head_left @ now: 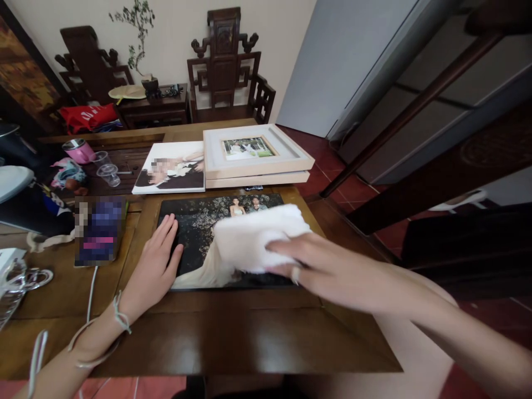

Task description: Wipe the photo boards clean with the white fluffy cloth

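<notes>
A dark photo panel [195, 233] lies flat on the wooden table, printed with a couple and a long pale dress. My left hand [160, 249] rests on its left edge with fingers stretched out. In my right hand [307, 260] is a bunched white cloth [249, 233], gripped between thumb and fingers. The cloth lies over the middle and right of the panel and hides part of the picture. My right hand is slightly blurred.
Behind the panel are stacked light-wood picture frames [257, 174] and a white-edged photo print [174, 169]. To the left are a phone [100, 233] with a white cable, a pink mug [78, 151], clear plastic cups [108, 174] and a dark canister [33, 205]. Carved chairs stand beyond the table [249, 332].
</notes>
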The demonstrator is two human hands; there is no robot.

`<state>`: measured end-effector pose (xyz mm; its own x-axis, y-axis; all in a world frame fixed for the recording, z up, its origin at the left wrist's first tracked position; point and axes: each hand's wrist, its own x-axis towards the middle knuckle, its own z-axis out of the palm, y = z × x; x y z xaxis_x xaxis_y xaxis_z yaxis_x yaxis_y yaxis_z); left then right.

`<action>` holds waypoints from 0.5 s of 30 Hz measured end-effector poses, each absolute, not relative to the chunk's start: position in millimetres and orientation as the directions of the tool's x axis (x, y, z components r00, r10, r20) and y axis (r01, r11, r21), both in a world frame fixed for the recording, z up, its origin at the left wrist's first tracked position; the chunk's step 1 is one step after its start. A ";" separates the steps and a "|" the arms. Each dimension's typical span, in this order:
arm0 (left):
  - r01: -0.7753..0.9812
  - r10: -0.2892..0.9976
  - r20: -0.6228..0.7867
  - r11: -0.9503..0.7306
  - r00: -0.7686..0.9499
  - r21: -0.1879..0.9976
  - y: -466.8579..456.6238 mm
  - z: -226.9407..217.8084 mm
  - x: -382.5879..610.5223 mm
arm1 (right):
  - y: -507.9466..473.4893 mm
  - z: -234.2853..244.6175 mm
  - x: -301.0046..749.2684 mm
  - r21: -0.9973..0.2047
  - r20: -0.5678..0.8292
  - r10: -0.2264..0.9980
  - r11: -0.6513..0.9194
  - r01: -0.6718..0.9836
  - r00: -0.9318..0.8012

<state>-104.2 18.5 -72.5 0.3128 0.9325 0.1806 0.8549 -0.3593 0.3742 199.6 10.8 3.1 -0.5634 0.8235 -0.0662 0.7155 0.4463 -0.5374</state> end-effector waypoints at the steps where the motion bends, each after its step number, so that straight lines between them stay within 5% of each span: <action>1: 0.855 0.933 0.179 -0.358 0.312 0.375 18.4 -72.3 -104.2 | 27.4 1.9 196.1 -0.536 -0.059 0.823 0.451 0.714 -0.564; 10: 0.854 0.936 0.175 -0.351 0.306 0.385 17.6 -71.0 -103.2 | 65.6 -38.8 161.1 -0.369 0.160 0.798 0.594 0.715 -0.580; 15: 0.859 0.935 0.177 -0.351 0.306 0.372 17.2 -72.9 -103.5 | -7.8 -43.2 165.4 -0.381 0.122 0.755 0.635 0.672 -0.645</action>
<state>-103.5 17.2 -72.9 0.3061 0.9355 0.1768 0.8593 -0.3514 0.3717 165.4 -7.8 -43.2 -0.6447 0.7547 0.1217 0.6718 0.6353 -0.3808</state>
